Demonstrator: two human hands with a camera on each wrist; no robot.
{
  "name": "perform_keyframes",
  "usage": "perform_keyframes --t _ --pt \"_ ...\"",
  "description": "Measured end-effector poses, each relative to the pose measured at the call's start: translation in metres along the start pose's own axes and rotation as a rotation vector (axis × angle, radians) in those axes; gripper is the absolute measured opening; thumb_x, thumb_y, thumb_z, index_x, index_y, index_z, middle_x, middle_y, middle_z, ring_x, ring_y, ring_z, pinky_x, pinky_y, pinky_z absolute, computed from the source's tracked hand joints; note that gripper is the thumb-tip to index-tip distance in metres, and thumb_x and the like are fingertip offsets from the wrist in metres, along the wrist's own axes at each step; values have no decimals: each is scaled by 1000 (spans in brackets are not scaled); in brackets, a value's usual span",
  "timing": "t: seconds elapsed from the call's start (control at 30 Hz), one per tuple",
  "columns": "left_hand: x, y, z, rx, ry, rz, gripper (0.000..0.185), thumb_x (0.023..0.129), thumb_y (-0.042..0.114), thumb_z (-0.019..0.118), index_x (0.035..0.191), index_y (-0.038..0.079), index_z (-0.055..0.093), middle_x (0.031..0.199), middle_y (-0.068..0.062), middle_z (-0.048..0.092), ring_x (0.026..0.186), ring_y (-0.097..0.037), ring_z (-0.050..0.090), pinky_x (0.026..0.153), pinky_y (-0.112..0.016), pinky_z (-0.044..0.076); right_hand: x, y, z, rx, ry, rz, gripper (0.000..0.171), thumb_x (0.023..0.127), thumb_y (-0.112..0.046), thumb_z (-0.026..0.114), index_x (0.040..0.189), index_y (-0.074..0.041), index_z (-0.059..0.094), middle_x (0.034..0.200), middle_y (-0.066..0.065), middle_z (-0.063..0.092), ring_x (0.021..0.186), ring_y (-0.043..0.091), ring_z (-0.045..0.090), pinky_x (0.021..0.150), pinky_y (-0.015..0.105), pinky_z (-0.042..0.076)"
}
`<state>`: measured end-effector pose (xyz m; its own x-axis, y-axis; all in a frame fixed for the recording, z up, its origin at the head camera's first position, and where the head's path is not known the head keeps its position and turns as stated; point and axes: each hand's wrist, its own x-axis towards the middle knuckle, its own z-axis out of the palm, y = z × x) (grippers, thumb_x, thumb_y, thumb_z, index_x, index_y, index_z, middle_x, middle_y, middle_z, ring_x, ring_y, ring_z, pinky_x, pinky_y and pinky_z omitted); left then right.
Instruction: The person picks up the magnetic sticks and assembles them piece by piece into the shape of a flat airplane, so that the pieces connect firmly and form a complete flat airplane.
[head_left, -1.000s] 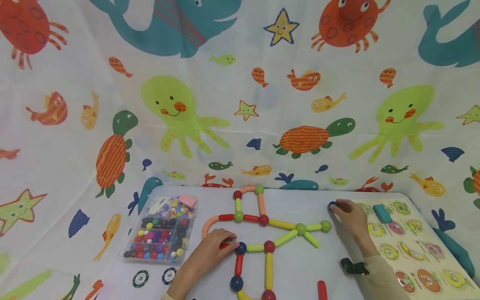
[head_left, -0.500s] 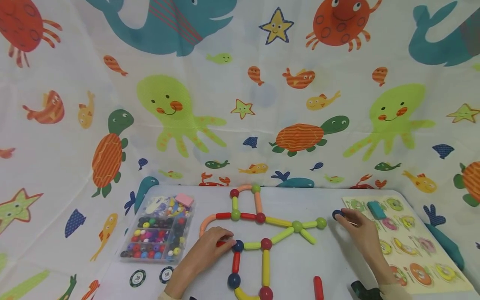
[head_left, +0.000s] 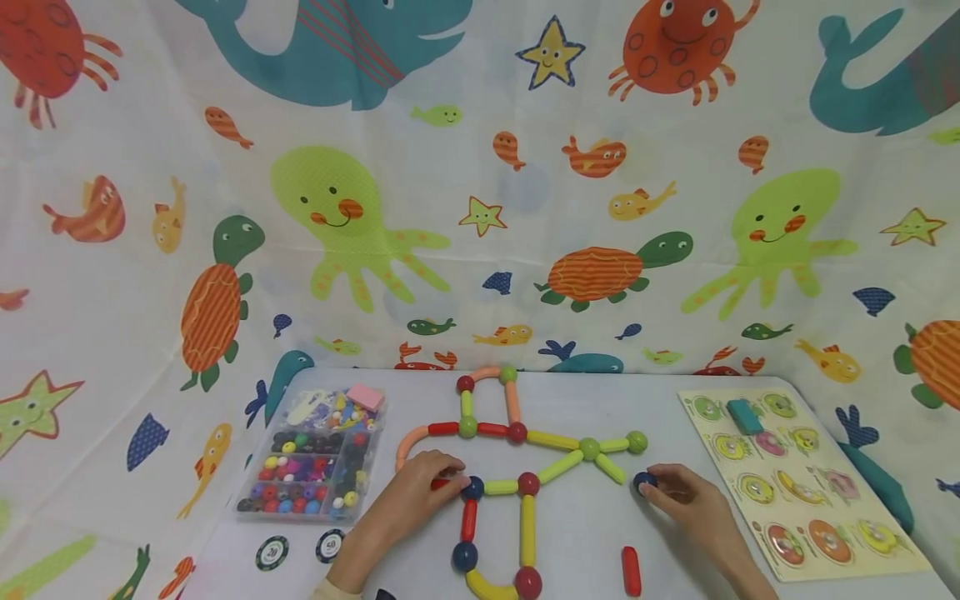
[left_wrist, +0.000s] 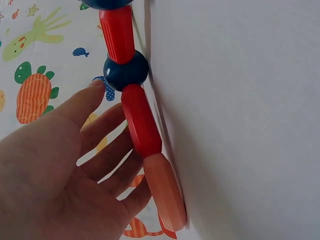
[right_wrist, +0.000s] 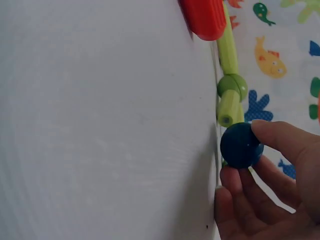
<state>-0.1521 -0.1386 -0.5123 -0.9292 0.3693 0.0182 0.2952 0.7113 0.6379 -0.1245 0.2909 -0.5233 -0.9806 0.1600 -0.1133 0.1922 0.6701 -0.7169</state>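
Note:
My right hand pinches a dark blue ball between thumb and fingertips. In the head view it is just right of the free end of a light green rod. That rod belongs to a figure of coloured rods and balls spread on the white table. At the figure's left side, my left hand has its thumb and fingers about a red rod, thumb tip by a blue ball. A peach curved rod meets this red rod's other end. A loose red rod lies near the front.
Left of the figure is a clear divided box of coloured beads, with two round chips in front. A food-picture puzzle board lies at the right, a teal block on it. A sea-animal cloth hangs behind the table.
My right hand has brought the blue ball from the back right toward me and slightly left, close to the green rods. My left hand stays at the red rod. The head view shifted slightly.

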Motion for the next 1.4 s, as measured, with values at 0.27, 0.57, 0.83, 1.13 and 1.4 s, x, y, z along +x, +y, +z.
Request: perform_keyframes --t 0.27,0.57,0.83,1.13,1.4 --pt "1 -1 1 1 -4 -2 35 97 45 66 121 21 72 113 11 70 102 -4 61 94 -34 56 -1 -3 7 -31 -19 -9 44 87 -40 80 120 -13 69 104 1 72 93 12 63 79 16 53" --pt "1 1 2 -5 -9 -17 35 97 47 65 121 23 71 113 12 69 103 -4 60 94 -34 55 2 -4 10 -22 -26 6 43 88 -35 79 123 -13 68 106 1 70 97 14 63 81 16 52" --pt "13 28 0 11 29 39 29 99 39 66 120 20 71 116 10 68 114 -12 61 100 -41 53 2 -5 9 -17 -29 4 46 88 -39 78 125 -14 67 109 2 71 99 14 63 82 17 51" --pt "65 96 18 74 -71 251 33 97 32 69 127 19 70 122 6 67 116 -10 58 100 -27 53 4 -4 9 -10 -18 -6 45 88 -37 79 124 -13 67 107 2 71 95 13 62 80 18 52" --pt "101 143 61 191 -173 405 31 97 27 69 127 19 71 125 7 67 117 -7 57 102 -19 48 4 -2 10 14 -27 -11 45 87 -37 80 123 -13 68 102 0 71 91 11 62 78 19 52"
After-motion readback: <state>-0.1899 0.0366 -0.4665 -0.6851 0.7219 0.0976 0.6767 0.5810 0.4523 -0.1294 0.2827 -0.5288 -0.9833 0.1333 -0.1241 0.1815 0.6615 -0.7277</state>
